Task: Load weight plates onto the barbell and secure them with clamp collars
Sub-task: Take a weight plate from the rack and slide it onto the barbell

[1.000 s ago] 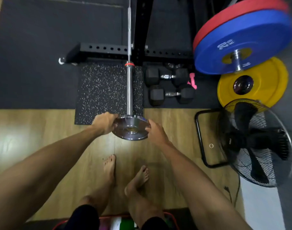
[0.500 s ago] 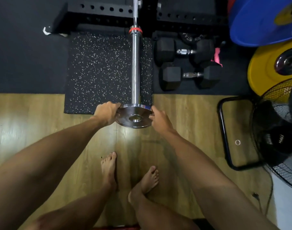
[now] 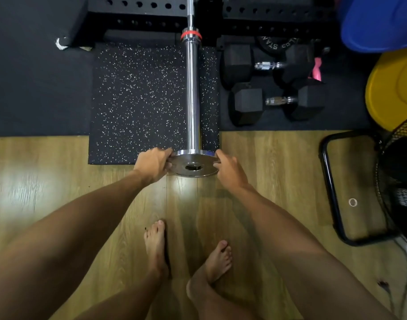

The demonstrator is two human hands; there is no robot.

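My barbell runs straight away from me, its long chrome sleeve lying over the speckled rubber mat with the free end pointing back at my chest and the red band marking the inner shoulder far up near the black rack base. That axis is what the coming move turns on: whatever goes on has to travel along that line, away from me, toward the red band.

At the near tip of the sleeve sits the small chrome weight plate, its face tilted up toward me so I look into its centre hole. The hole appears dark and open, so I judge the plate is at the very mouth of the sleeve, lined up but not yet slid on; I cannot tell for certain whether the tip has entered.

My left hand grips the plate's left rim with fingers curled over the edge, and my right hand grips the right rim the same way. Both are equally near, one on each side of the sleeve's axis, so I think the push should be even from both or the plate will cock and bind.

I see no clamp collar. My bare feet stand on the wood floor just behind the plate.
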